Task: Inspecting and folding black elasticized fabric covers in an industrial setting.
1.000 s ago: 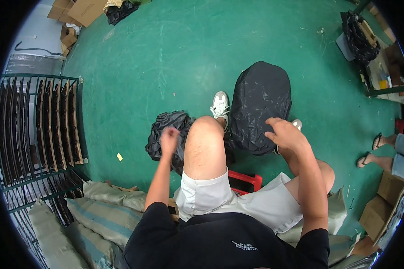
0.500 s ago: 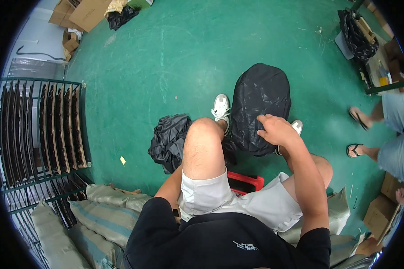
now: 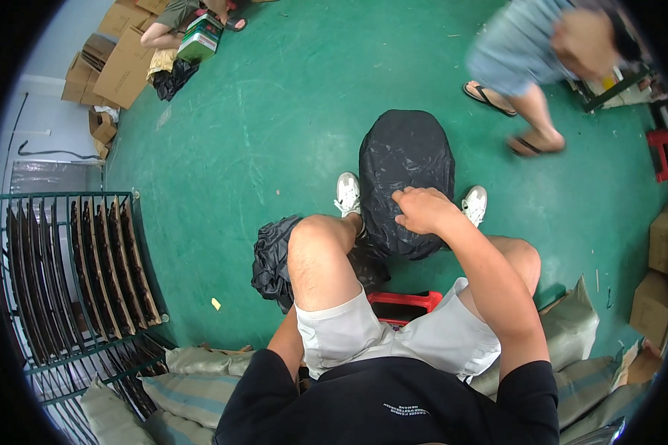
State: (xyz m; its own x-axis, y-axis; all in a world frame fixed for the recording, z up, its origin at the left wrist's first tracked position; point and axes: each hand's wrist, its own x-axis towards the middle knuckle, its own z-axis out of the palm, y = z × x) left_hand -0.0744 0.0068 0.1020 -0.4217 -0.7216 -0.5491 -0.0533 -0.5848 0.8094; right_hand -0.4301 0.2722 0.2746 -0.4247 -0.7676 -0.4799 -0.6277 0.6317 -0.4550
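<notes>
A large stuffed black plastic bag stands between my feet, its rounded top facing up. My right hand rests on the near part of this bag, fingers extended and thumb apart, touching its surface without a visible grip. Only my left forearm shows, reaching down beside my left leg; the knee and thigh hide the left hand. Next to that leg lies a crumpled heap of black plastic bags. Under me, between my thighs, part of a red plastic stool shows.
Woven sacks lie behind me on both sides. A metal rack with upright boards stands at left. Cardboard boxes are piled far left, near another person's leg. A person in denim shorts walks at upper right.
The view has shifted. The person in denim shorts has moved from the right edge to the upper right. My right hand stays on the black bag. Another person's legs now show at upper left.
</notes>
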